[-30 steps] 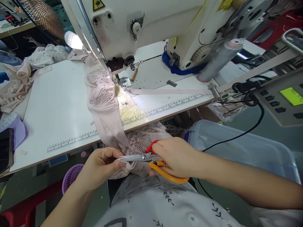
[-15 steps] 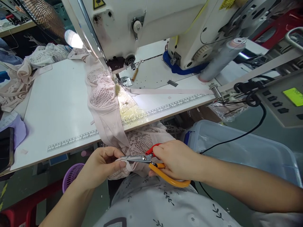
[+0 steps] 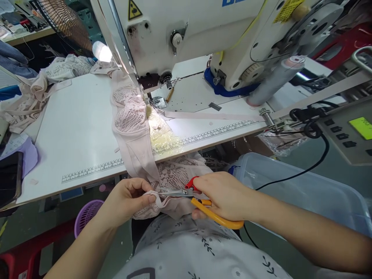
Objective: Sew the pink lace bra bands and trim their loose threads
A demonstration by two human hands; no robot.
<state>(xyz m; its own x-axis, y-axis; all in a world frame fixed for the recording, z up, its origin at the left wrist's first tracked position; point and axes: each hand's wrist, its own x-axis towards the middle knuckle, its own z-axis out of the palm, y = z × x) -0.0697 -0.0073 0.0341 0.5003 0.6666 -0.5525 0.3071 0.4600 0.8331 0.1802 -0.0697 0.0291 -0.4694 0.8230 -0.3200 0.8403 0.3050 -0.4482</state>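
I see my left hand [image 3: 126, 201] low in front of my lap, fingers pinched together on the end of a pale pink strap [image 3: 155, 197] that belongs to the lace bra [image 3: 130, 128] trailing down off the table's front edge. My right hand [image 3: 223, 195] sits just to the right of it, fingers closed through the loops of the scissors [image 3: 200, 201], which have one red and one orange handle. The blades [image 3: 174, 192] lie nearly level, pointing left toward my left thumb, and they look almost closed against the strap; I cannot tell whether fabric sits between them.

The bra runs from my lap up over the white sewing table [image 3: 72, 131] to the needle area of the sewing machine [image 3: 197, 35], with its lace cups lying flat near the presser foot. A printed ruler strip [image 3: 93, 170] runs along the table's front edge. A pile of similar garments [image 3: 37, 89] lies at the far left of the table. A clear plastic bin [image 3: 305, 190] stands to my right below the table, and a purple basket [image 3: 87, 217] sits on the floor at my left. The control panel [image 3: 348, 131] with a lit green display is at far right.
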